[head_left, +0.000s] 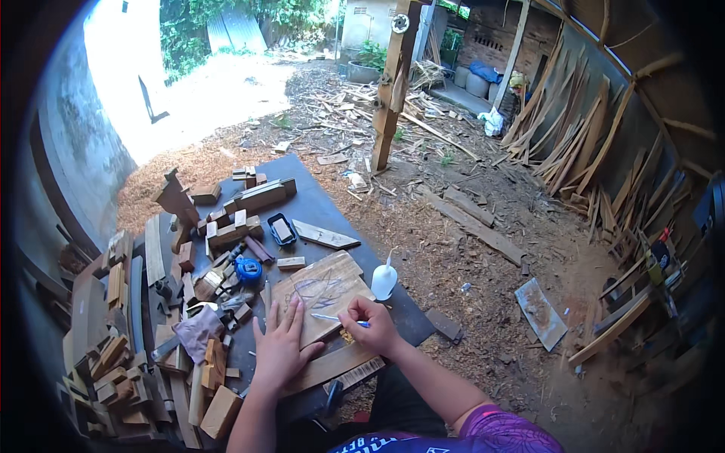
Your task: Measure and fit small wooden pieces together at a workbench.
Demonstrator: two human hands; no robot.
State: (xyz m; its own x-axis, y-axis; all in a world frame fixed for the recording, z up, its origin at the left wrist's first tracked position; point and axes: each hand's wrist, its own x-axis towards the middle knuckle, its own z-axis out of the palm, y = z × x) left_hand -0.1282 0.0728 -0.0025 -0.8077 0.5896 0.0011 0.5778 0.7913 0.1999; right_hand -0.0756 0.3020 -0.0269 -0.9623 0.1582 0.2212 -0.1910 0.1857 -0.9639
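My left hand [283, 347] lies open with spread fingers on the lower left of a wooden board [332, 272] that carries dark hand-drawn lines. My right hand [366, 325] is closed around a slim white-and-blue pen [329, 317], its tip touching or just over the board. Beneath both hands a long wooden strip [330, 365] crosses the dark tabletop [317, 211]. A white squeeze bottle [384, 282] stands right of the board. Left of it are a blue tape measure [248, 269] and a small dark-blue box with a pale block [282, 230].
Wood offcuts [117, 381] and a grey cloth [198, 332] crowd the table's left side. A wooden post [389, 113] rises beyond the table. Planks [476, 226] lie on the littered ground, a metal sheet [540, 313] to the right, and boards [574, 143] lean along the right wall.
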